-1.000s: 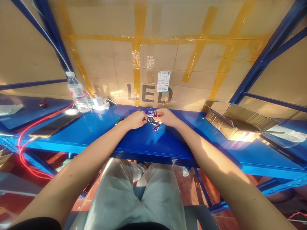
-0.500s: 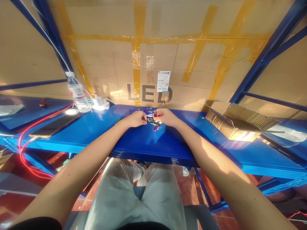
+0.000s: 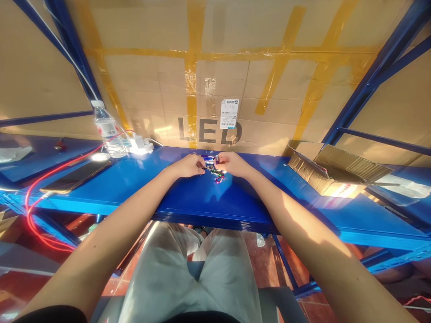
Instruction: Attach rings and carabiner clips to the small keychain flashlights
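Observation:
My left hand [image 3: 190, 166] rests on the blue tabletop [image 3: 215, 199] with its fingers curled and the thumb pressed in. What those fingers hold, if anything, is too small to make out. Opposite it, my right hand [image 3: 235, 164] pinches a small dark purple, shiny piece [image 3: 217, 159]. Between the hands lie several small blue shiny pieces [image 3: 209, 159], side by side. Just in front of them is a little cluster of metallic and green bits, with a pink-purple carabiner-like loop [image 3: 220, 179] at its near end.
To the left are a phone [image 3: 77, 176] on a glowing red cable [image 3: 29, 197], a water bottle [image 3: 109, 130] and a white charger [image 3: 137, 144]. An opened cardboard box [image 3: 336, 177] sits at right. A large taped carton [image 3: 151, 94] stands behind the tabletop.
My left hand and wrist have shifted slightly left, and a green thing seen beside that wrist is now hidden. My right hand stays almost in place.

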Motion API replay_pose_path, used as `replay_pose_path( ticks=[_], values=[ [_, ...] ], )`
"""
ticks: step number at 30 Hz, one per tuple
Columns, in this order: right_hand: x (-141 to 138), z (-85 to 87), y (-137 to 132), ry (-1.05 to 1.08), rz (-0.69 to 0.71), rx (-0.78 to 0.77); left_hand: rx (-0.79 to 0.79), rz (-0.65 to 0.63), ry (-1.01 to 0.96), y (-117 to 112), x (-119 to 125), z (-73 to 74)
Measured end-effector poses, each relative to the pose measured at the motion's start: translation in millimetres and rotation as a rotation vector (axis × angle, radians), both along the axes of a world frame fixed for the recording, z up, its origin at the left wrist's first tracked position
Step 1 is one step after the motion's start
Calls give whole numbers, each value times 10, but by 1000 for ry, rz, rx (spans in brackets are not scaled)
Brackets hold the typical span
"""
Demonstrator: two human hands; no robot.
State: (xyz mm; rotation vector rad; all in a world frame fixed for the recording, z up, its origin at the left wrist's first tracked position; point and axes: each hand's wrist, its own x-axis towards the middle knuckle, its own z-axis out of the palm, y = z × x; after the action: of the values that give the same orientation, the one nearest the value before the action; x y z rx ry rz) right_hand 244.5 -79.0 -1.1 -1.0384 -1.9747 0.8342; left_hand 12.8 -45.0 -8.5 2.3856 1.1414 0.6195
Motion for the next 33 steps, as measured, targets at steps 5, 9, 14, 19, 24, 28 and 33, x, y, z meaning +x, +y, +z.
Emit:
replay_pose_path(
  ticks=[5,9,14,19,24,28,33],
  values=[
    [0,0,13,17,54,-50,72,-27,47,-5,2,-18],
    [-6,0,33,43,26,-39,313,11,-38,-115,63,35],
    [2,-2,29,21,17,12,539,7,-152,-341,222,105],
    [14,-17,38,-22,23,54,648,-85,-40,-402,293,67],
    [10,-32,49,-12,30,50,662,-94,-4,-359,286,37],
    [18,-40,56,-26,28,44,645,-94,-25,-346,287,32],
    [12,-31,53,-4,43,43,520,-57,-100,-351,292,45]
  ],
)
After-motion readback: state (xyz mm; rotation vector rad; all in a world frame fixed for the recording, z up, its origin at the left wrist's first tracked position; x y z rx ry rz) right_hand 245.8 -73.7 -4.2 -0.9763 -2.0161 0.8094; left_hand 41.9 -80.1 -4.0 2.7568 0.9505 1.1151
